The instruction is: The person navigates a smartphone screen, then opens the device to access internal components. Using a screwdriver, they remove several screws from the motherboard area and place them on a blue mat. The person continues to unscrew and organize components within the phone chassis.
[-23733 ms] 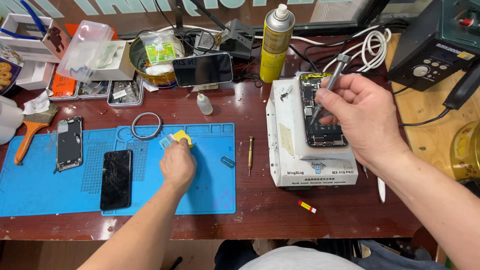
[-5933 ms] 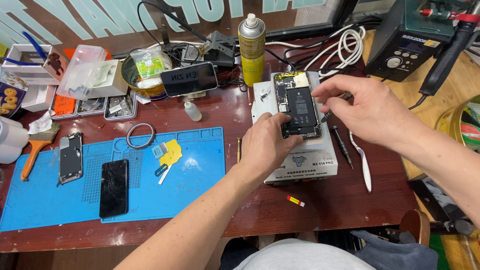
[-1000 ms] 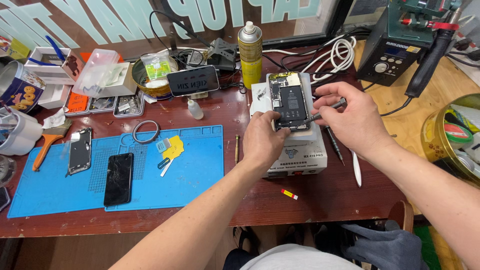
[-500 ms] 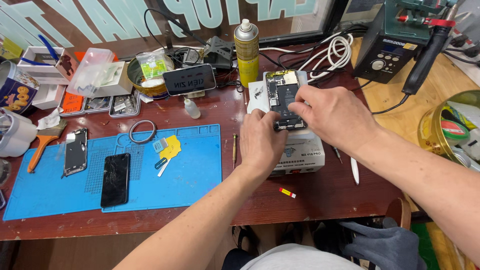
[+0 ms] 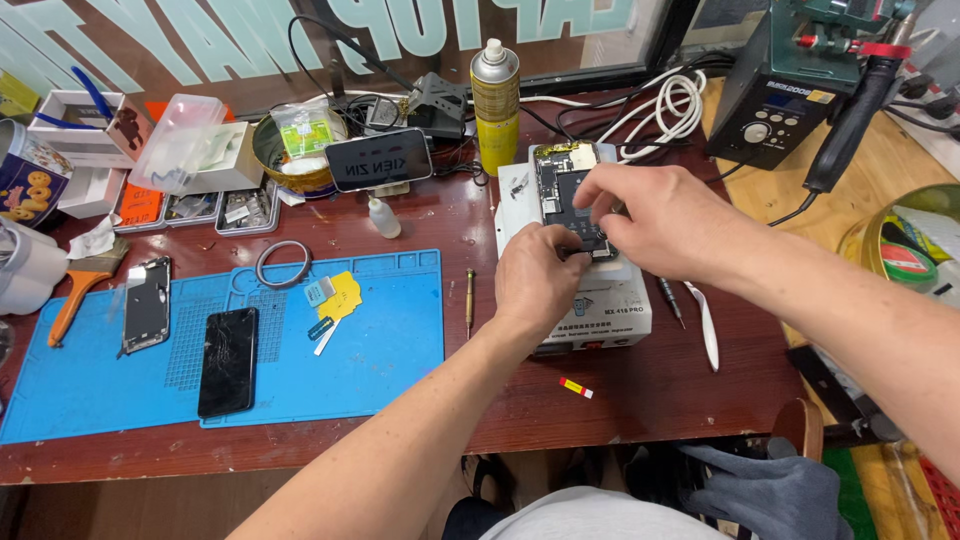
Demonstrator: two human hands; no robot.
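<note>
The left hand (image 5: 540, 280) rests curled at the near end of the opened phone (image 5: 566, 190), fingertips pressing its lower edge. The right hand (image 5: 650, 215) comes in from the right with fingers pinched over the phone's lower middle (whether they grip a tool or a part cannot be told). The phone lies on the white heating box (image 5: 590, 290), long axis running away from the person, so both hands meet at its near half. A screwdriver (image 5: 469, 300) lies apart beside the blue mat (image 5: 380, 340).

Bare forearms, no sleeves, light shirt (image 5: 590, 515)
</note>
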